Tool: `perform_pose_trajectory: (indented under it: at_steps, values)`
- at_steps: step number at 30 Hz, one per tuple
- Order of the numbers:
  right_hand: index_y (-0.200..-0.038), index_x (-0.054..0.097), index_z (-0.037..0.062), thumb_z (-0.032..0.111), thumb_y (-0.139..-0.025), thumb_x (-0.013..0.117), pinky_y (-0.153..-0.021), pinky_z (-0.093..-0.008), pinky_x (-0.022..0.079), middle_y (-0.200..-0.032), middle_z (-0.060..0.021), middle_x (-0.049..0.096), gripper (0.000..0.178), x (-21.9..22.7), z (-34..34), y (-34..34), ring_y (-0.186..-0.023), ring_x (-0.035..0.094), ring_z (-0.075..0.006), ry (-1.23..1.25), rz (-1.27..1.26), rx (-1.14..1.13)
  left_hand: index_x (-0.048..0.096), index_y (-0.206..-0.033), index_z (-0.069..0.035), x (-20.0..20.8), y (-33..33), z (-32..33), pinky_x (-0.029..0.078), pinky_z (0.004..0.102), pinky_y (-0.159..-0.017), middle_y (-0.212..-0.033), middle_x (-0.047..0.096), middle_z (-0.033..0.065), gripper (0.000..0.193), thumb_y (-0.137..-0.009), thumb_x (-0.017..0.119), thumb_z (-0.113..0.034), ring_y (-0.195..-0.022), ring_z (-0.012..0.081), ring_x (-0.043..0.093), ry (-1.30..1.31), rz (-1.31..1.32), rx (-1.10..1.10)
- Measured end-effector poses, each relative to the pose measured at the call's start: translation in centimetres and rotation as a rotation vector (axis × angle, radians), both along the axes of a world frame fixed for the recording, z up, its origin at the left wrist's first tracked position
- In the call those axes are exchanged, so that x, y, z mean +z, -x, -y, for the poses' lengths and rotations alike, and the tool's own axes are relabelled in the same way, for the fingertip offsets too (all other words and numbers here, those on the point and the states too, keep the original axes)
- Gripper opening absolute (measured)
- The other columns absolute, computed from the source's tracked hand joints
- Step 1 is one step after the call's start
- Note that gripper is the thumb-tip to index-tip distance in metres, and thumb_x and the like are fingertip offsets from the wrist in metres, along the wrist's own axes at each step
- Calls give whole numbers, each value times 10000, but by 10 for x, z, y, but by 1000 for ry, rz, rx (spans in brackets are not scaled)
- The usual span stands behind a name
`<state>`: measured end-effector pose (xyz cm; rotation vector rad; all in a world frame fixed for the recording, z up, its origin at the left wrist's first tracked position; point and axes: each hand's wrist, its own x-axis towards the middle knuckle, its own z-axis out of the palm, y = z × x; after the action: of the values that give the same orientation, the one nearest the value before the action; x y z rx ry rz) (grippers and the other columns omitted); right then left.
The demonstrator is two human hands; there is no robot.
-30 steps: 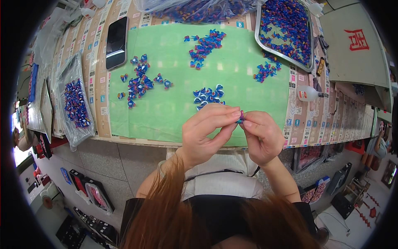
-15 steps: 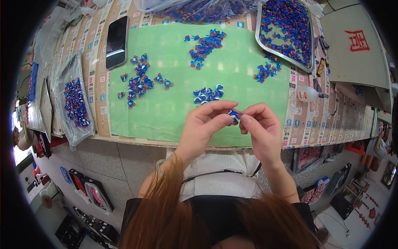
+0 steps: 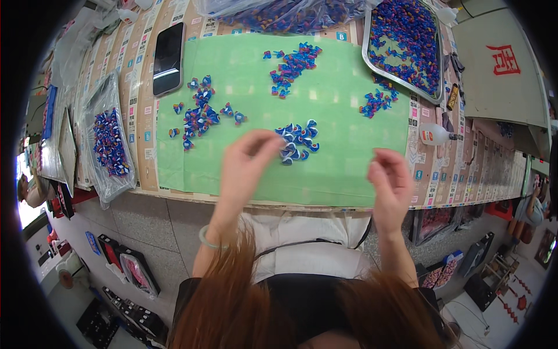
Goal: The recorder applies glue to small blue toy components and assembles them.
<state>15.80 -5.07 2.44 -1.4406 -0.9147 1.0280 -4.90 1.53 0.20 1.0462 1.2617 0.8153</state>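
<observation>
My left hand [image 3: 247, 166] is over the green sheet [image 3: 325, 75], thumb and index finger pinched at the left edge of a small pile of blue-and-white plastic pieces [image 3: 299, 139]. Whether a piece sits between those fingertips is blurred. Off to the right, my right hand [image 3: 393, 183] hovers above the sheet's near right edge, its fingers loosely curled and a little apart, with nothing visible in them. Further left on the sheet lies a heap of blue, white and orange pieces [image 3: 200, 116]. Toward the back is a cluster of blue and reddish pieces [image 3: 290, 67].
A metal tray [image 3: 366, 55] full of small pieces stands at the back right, with a loose cluster [image 3: 375, 103] by it. A white bottle [image 3: 433, 134] is at the right. On the left are a phone [image 3: 168, 58] and a plastic-covered tray [image 3: 96, 90]. A clear bag [image 3: 290, 17] lies behind.
My hands have parted: the left moved left, the right moved right. The blue-and-white piece they held between them is no longer there, and the middle pile has spread nearer to me.
</observation>
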Motion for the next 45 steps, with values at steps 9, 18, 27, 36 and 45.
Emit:
perform_pose_trajectory:
  at_steps: [9, 18, 27, 36, 45]
  values:
    - [-1134, 328, 6, 61, -788, 537, -808, -238, 351, -1055, -70, 391, 408, -45, -8, -84, -952, 403, -117, -162, 516, -609, 568, -838, -43, -22, 12, -12, 421, 306, -633, -779, 541, 80, 132, -713, 584, -83, -706, 221, 521, -539, -718, 93]
    - [-1010, 449, -6, 81, -774, 568, -750, -235, 407, -945, -53, 492, 278, -63, -29, -115, -881, 476, -111, -112, 208, -425, 554, -805, -54, -20, -18, -7, 434, 344, -600, -765, 505, 95, 127, -679, 569, -49, -696, 262, 531, -505, -759, -94]
    - [-1144, 373, -14, 76, -808, 483, -737, -287, 432, -995, -100, 496, 365, -11, -7, -59, -855, 523, -209, -193, -254, -364, 541, -830, -4, -11, -17, -4, 440, 225, -614, -865, 558, 38, 94, -739, 559, -20, -690, 107, 554, -64, 127, 131]
    - [-1053, 412, -2, 118, -703, 616, -698, -296, 414, -974, -103, 501, 423, 2, 6, -23, -825, 508, -175, 19, -300, 20, 519, -985, 9, 3, -35, 8, 441, 211, -713, -926, 557, 73, 217, -770, 539, -20, -857, 120, 539, 355, 735, 82]
    - [-894, 455, 32, 37, -608, 688, -669, -220, 370, -853, -38, 450, 369, 19, 3, -9, -751, 437, -108, -233, -46, -26, 515, -1010, 1, 5, -40, 10, 453, 245, -732, -952, 557, 75, 216, -802, 511, -55, -845, 144, 550, 539, 870, 93]
